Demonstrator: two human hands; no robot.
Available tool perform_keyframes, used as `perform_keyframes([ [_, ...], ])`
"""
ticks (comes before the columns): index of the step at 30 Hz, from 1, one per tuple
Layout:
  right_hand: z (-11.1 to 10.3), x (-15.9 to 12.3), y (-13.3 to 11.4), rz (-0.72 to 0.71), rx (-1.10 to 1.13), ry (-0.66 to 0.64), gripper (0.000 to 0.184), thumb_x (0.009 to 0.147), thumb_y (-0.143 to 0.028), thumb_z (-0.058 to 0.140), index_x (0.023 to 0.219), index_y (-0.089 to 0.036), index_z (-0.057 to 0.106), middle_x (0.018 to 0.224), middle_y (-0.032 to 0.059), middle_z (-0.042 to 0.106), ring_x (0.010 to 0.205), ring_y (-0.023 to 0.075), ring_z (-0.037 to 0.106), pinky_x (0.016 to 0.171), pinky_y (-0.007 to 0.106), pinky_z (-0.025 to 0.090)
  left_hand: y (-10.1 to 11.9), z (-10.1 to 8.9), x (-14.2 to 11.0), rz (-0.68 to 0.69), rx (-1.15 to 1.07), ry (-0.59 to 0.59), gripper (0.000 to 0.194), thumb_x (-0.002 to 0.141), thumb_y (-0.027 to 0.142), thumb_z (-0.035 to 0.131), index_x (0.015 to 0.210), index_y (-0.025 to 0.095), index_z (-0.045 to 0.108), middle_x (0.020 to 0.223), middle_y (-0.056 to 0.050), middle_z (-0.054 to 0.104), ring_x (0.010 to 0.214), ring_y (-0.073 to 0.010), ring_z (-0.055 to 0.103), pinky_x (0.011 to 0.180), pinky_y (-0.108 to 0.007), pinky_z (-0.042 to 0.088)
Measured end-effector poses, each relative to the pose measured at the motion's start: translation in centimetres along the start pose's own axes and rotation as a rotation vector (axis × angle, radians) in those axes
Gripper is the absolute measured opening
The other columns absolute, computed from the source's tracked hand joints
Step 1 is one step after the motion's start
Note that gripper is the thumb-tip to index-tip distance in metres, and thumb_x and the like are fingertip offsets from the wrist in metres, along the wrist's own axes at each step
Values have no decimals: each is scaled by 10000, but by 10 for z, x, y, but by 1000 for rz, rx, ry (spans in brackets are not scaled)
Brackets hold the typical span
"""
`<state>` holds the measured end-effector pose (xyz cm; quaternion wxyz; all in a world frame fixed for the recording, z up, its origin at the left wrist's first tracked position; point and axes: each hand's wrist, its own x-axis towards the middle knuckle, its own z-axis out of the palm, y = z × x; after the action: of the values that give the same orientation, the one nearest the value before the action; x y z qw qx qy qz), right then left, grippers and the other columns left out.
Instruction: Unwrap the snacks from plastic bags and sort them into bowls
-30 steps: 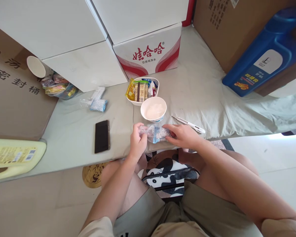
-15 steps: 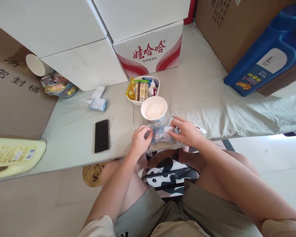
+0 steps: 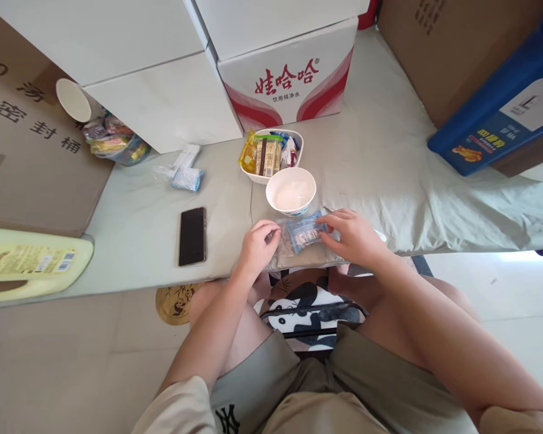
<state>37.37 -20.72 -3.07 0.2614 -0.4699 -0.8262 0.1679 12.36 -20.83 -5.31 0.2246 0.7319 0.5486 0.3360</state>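
A small blue and white packet (image 3: 304, 232) lies close to the front edge of the cloth-covered surface. My right hand (image 3: 350, 235) is closed on its right end, thumb and fingers pinching it. To its left is a crumpled clear plastic wrapper (image 3: 283, 244), pinched by the closed fingers of my left hand (image 3: 259, 247). Whether the wrapper still covers part of the packet, I cannot tell. Just beyond both hands stands a white bowl (image 3: 291, 190) with whitish, translucent contents. Behind it, a white tub (image 3: 253, 176) holds several wrapped snacks.
A black phone (image 3: 192, 236) lies to the left, with clear wrapping and a blue-white packet (image 3: 187, 179) behind it. White boxes (image 3: 163, 96) and a red-white carton (image 3: 289, 84) line the back. A blue bottle (image 3: 493, 114) lies right, a yellow jug (image 3: 36, 262) left.
The blue packet shows more plainly now, tilted and held by my right hand, with the clear wrapper bunched on its left. The whole view has shifted slightly.
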Motion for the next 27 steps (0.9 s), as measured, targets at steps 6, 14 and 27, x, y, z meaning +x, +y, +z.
perform_keyframes([
  [6,-3,-1,8,150,-109,-44,276,891,-341,548,1035,-187,727,752,74,660,790,254,603,750,371,431,1,-2,3,3,-3,17,117,876,225,570,880,195,684,938,-48,715,893,-167,680,839,-302,542],
  [14,-7,-4,3,110,-103,-121,173,890,-274,526,847,-220,685,924,94,694,935,274,601,809,389,403,4,-1,0,23,21,-25,103,847,178,575,840,202,676,1055,-64,693,969,-174,675,902,-325,538],
  [27,-17,-4,-19,14,-33,47,214,935,-296,523,1051,-233,691,911,74,743,1054,292,639,934,451,429,8,-6,-2,252,-55,218,210,950,316,412,803,220,527,768,-47,653,787,-179,650,761,-351,550],
])
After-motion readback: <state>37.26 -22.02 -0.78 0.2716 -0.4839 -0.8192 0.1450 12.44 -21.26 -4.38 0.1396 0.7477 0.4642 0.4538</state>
